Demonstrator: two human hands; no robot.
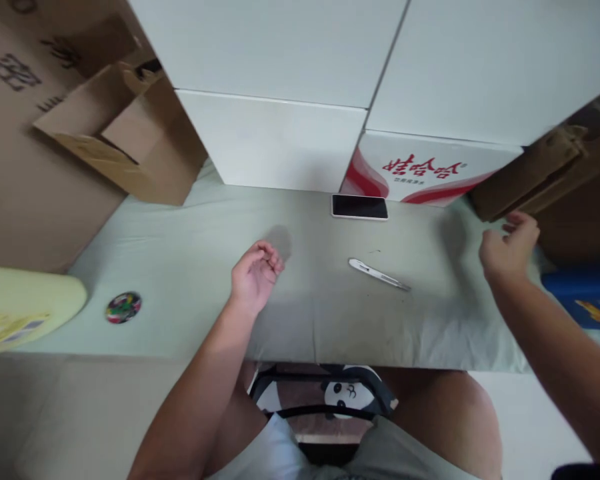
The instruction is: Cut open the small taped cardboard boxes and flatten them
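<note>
Brown cardboard (525, 175) stood beside right hand (509, 250): loosely open, apparently mid-reach, contact unclear. Left hand (255, 275): half-curled, empty. Grasping called for wider fingers.

Behind the pale-green cloth-covered table (180, 267) stand white panels (275, 140), dimly lit, above a plain pale floor (105, 407).

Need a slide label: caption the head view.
Left hand and right hand apart, a phone and white craft knife between them on a pale green cloth.
</note>
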